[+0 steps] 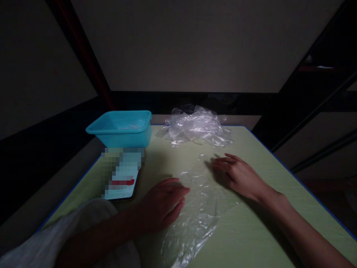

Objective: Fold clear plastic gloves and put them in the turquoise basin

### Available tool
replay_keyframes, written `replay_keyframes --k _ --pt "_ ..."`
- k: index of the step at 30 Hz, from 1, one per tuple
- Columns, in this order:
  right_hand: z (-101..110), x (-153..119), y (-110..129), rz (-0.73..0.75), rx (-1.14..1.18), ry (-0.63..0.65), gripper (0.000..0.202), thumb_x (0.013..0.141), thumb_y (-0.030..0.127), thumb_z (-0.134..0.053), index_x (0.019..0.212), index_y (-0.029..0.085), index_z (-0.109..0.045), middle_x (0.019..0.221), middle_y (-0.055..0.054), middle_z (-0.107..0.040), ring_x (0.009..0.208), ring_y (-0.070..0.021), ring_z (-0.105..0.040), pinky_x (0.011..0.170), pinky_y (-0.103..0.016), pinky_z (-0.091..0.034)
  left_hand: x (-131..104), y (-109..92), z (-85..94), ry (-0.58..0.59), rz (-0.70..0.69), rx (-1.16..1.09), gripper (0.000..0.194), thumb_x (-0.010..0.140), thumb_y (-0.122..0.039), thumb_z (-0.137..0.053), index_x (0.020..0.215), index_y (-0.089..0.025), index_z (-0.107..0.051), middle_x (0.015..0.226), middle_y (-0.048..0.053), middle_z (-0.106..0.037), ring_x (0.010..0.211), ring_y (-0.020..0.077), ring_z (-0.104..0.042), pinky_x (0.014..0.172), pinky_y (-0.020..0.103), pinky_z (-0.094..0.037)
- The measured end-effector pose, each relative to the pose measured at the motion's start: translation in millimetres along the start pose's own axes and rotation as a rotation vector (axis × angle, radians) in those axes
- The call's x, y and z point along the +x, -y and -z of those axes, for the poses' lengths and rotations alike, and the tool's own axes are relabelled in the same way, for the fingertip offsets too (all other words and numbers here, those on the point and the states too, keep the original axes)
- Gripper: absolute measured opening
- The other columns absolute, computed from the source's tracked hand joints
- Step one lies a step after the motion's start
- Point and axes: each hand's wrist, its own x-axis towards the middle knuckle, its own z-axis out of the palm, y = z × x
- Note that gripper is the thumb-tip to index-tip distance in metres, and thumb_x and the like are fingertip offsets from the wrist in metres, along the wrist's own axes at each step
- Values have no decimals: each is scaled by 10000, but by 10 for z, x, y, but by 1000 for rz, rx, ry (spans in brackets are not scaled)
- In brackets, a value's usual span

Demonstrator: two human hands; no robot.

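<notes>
A thin, clear piece of plastic (pixel 192 227) lies spread and wrinkled on the pale green table, partly see-through; whether it is a bag or a glove I cannot tell. My left hand (pixel 164 203) is at its left edge, palm down with slightly bent fingers apart and nothing visible held. To the right of the plastic's upper part is my right hand (pixel 241 176), its fingers stretched toward the left and casting a shadow on the table. No plastic shows gripped in it. Beyond both hands sits a crumpled heap of similar clear plastic (pixel 198 126).
A turquoise plastic basin (pixel 125 139) stands at the table's back left corner. In front of it lies a phone (pixel 125 178) with a lit, partly blurred screen. The table (pixel 267 167) has a blue edge. A pale panel (pixel 192 48) rises behind it.
</notes>
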Motion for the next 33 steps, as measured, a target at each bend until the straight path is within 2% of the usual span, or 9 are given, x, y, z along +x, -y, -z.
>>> replay_keyframes --k 4,7,11,14,17,20,22,27,33 --pt "-52 6 13 -41 27 22 511 659 -20 -366 1104 103 -585 1127 -136 -633 1078 -262 -566 1012 -539 -305 -27 -1 -12 75 -5 -36 242 867 -105 -386 1095 -137 -460 899 71 -680 819 156 -638 918 359 -456" --pt "-103 15 28 -77 52 38 609 663 -45 -347 1229 141 -476 1239 -121 -565 1169 -254 -493 1030 -566 -252 -40 -31 -22 166 -19 -68 279 842 -110 -399 1112 -140 -461 978 89 -666 900 176 -616 953 379 -424" --pt "-200 44 23 -84 102 59 713 671 -54 -326 1348 168 -324 1341 -121 -467 1249 -256 -402 1031 -590 -222 -12 -125 -23 277 -53 -125 347 831 -155 -450 1177 -134 -445 1053 105 -643 1011 194 -570 1006 392 -363" --pt "-239 57 -1 -53 143 53 746 666 -54 -328 1368 194 -297 1381 -104 -420 1283 -255 -350 1034 -589 -216 1 -147 -22 354 -115 -199 416 835 -186 -475 1242 -160 -397 1146 90 -614 1098 187 -524 1048 389 -305" --pt "-192 46 -29 -23 162 20 740 667 -44 -348 1364 203 -306 1373 -94 -433 1276 -241 -363 1038 -569 -230 -23 -40 -32 267 -75 -186 430 836 -164 -458 1258 -175 -374 1213 93 -575 1131 193 -504 1040 399 -312" --pt "-92 19 -50 -39 145 -14 718 644 -29 -400 1328 187 -362 1300 -93 -518 1229 -243 -427 1049 -558 -224 -54 138 -45 85 119 -95 361 855 -155 -420 1215 -169 -414 1162 102 -587 1108 213 -506 994 429 -360" --pt "-42 4 -59 -65 116 -14 668 642 -26 -414 1284 159 -422 1248 -108 -562 1197 -255 -466 1053 -565 -212 -57 228 -47 36 206 -82 313 855 -149 -410 1163 -155 -460 1111 100 -601 1064 214 -522 960 425 -393" --pt "-78 13 -54 -83 95 10 567 711 -28 -378 1230 171 -490 1258 -101 -555 1156 -254 -509 1046 -572 -224 -15 255 -47 63 257 -105 243 847 -132 -400 1059 -150 -516 1017 82 -614 980 200 -537 900 404 -431" --pt "-223 76 -37 -89 169 13 704 656 -54 -351 1328 153 -361 1322 -131 -486 1225 -244 -431 1034 -559 -250 -7 260 -83 64 235 -91 261 867 -108 -338 1035 -159 -530 988 76 -627 949 193 -543 900 399 -421"
